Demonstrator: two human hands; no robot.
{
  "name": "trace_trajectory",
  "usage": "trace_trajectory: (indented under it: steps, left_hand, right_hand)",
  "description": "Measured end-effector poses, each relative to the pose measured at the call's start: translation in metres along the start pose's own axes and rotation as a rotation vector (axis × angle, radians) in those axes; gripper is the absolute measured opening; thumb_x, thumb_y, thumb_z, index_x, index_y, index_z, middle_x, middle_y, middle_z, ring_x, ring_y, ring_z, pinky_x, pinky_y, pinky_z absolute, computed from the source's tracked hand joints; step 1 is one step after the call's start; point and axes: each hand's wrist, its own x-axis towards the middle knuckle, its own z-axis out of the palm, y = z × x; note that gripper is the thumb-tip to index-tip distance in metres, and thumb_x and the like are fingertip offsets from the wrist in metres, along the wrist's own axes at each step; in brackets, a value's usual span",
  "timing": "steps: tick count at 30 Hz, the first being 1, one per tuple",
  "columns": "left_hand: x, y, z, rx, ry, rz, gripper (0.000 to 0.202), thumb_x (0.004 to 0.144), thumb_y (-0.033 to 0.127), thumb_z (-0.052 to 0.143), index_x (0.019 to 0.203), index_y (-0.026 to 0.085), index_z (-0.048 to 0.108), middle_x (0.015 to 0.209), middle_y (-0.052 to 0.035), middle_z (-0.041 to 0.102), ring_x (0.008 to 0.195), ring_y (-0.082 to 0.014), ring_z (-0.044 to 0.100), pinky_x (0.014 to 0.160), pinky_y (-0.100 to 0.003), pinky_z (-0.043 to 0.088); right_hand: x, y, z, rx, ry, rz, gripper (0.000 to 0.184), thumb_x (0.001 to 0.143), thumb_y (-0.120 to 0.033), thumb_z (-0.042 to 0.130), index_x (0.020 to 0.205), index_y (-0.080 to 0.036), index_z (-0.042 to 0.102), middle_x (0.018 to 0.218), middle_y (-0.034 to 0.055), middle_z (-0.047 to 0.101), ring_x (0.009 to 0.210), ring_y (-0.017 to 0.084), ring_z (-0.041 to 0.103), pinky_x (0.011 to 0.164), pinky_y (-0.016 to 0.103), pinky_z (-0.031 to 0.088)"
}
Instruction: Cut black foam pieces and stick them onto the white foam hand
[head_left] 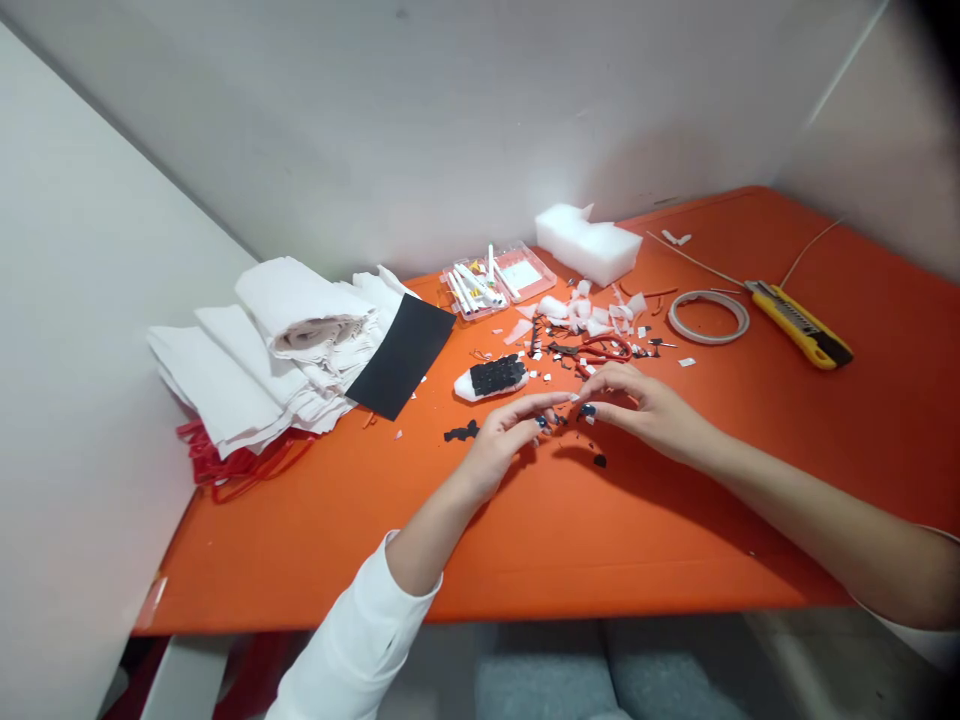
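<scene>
Here, an orange table fills the view, and its near edge runs just above the person's lap. Far to the left of the hands, a pile of white cloth sits by the table's left edge, with red cords sticking out under it and a black sheet leaning on its right side. Between the pile and the hands the table is bare — lots of room there. The left hand rests on the table, fingers loosely curled and pointing right; its fingertips meet some tiny dark bits. I cannot tell if it pinches one. Just behind it lies a white piece covered in black squares. The right hand comes in from the right, fingers bent down onto the same tiny bits, almost touching the left. Behind the hands is a heap of white scraps and red wire. Farther right lie a tape ring and a yellow knife — near the table's far edge.
</scene>
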Motion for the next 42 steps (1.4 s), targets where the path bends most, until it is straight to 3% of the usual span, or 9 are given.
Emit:
trace_trajectory:
  steps: [9,14,18,22,26,31,42]
  left_hand:
    - [-0.003,0.004,0.003,0.287,-0.093,0.079,0.038,0.085,0.022,0.049,0.121,0.026,0.062,0.099,-0.0059,0.058,0.082,-0.0144,0.055,0.068,-0.024,0.047]
    - [-0.005,0.005,0.006,0.7,-0.017,0.316,0.042,0.088,0.015,0.044,0.125,0.026,0.059,0.098,-0.005,0.057,0.094,-0.0164,0.055,0.088,-0.031,0.045]
    - [-0.003,0.002,0.004,0.905,0.091,0.419,0.05,0.086,0.012,0.045,0.136,0.019,0.045,0.096,-0.0055,0.06,0.094,-0.0181,0.052,0.097,-0.038,0.039]
    - [-0.001,0.0,-0.001,0.984,0.196,0.424,0.047,0.087,0.013,0.046,0.133,0.018,0.045,0.095,-0.0057,0.061,0.089,-0.018,0.052,0.087,-0.035,0.043]
    - [-0.001,0.0,-0.003,1.024,0.192,0.432,0.046,0.087,0.013,0.046,0.132,0.019,0.047,0.096,-0.0057,0.061,0.089,-0.0178,0.053,0.085,-0.033,0.043]
    - [-0.001,0.001,-0.002,1.038,0.177,0.439,0.045,0.087,0.012,0.046,0.13,0.019,0.049,0.098,-0.0065,0.062,0.089,-0.0183,0.053,0.085,-0.033,0.043]
    - [-0.002,0.002,0.0,1.059,0.154,0.448,0.041,0.088,0.012,0.043,0.128,0.018,0.051,0.095,-0.0066,0.061,0.097,-0.0202,0.055,0.089,-0.035,0.043]
  right_hand:
    - [0.001,0.002,-0.001,0.064,-0.014,0.087,0.029,0.084,-0.047,0.059,0.076,-0.02,0.065,0.082,0.0046,0.062,0.08,0.02,0.058,0.076,0.032,0.043]
    - [0.001,0.003,-0.002,0.094,-0.033,0.053,0.028,0.083,-0.045,0.06,0.076,-0.019,0.064,0.082,0.0038,0.06,0.078,0.018,0.057,0.074,0.03,0.044]
    - [0.003,0.007,-0.009,0.068,-0.037,0.042,0.022,0.084,-0.039,0.059,0.078,-0.018,0.062,0.084,0.0035,0.059,0.076,0.016,0.056,0.071,0.029,0.044]
    - [0.0,0.007,-0.019,0.071,-0.254,0.027,0.019,0.081,-0.031,0.063,0.096,-0.019,0.059,0.09,0.0041,0.065,0.082,0.018,0.06,0.072,0.029,0.045]
    - [-0.003,0.004,-0.022,0.109,-0.494,-0.034,0.029,0.08,-0.024,0.063,0.107,-0.021,0.055,0.097,0.0051,0.069,0.092,0.019,0.063,0.082,0.034,0.046]
    - [-0.003,0.003,-0.022,-0.046,-0.511,-0.121,0.023,0.079,-0.021,0.062,0.102,-0.021,0.06,0.097,0.0052,0.071,0.101,0.022,0.059,0.086,0.036,0.043]
    - [-0.006,0.003,-0.018,-0.189,-0.474,-0.163,0.015,0.081,-0.019,0.06,0.095,-0.022,0.063,0.09,0.0045,0.069,0.092,0.021,0.058,0.075,0.031,0.043]
